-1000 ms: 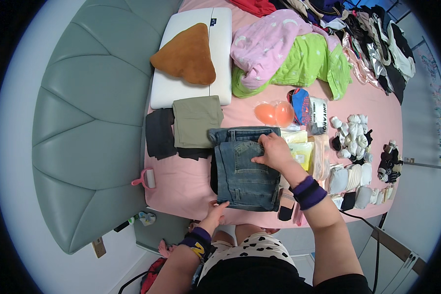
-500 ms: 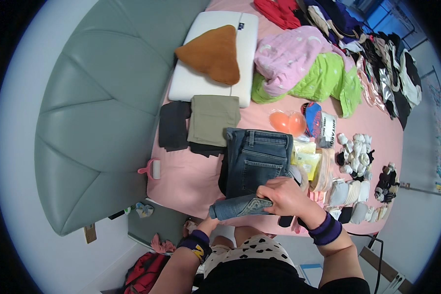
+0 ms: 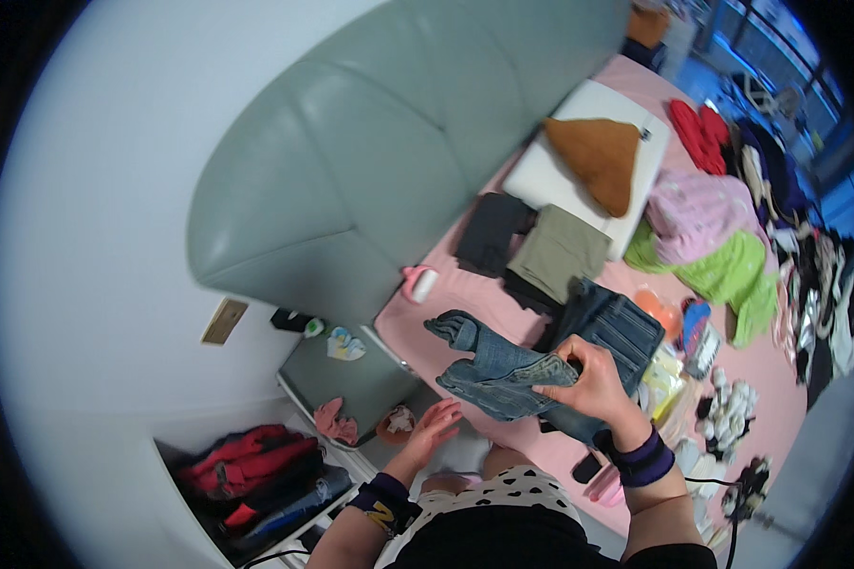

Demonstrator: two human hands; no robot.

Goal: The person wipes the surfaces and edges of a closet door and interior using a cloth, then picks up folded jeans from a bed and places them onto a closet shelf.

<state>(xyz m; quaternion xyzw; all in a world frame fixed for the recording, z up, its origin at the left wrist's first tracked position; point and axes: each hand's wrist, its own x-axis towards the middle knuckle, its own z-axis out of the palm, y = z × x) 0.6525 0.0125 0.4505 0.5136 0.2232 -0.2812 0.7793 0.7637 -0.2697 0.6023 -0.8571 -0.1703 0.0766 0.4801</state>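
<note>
My right hand [image 3: 593, 381] is closed on a pair of blue jeans [image 3: 503, 370], gripping the denim near a seam at the bed's front edge. The loose end of the jeans spreads to the left in two flaps. Below that end, my left hand [image 3: 434, 431] is open with its fingers apart, touching nothing. Just beyond my right hand lie folded dark blue jeans [image 3: 619, 327], partly covered by the held pair. Behind them are folded olive trousers [image 3: 560, 247] and folded black trousers [image 3: 491, 233].
A grey-green headboard [image 3: 351, 161] rises at the left. A nightstand [image 3: 327, 375] and an opened drawer [image 3: 176, 471] of clothes stand below it. On the pink bed are a lint roller [image 3: 422, 284], a white pillow [image 3: 546, 185], a brown cushion [image 3: 603, 163] and rolled socks [image 3: 728, 410].
The view has turned left, bringing the drawer into sight. My left hand has come off the jeans and opened. The held jeans, folded narrow before, now hang looser and spread out.
</note>
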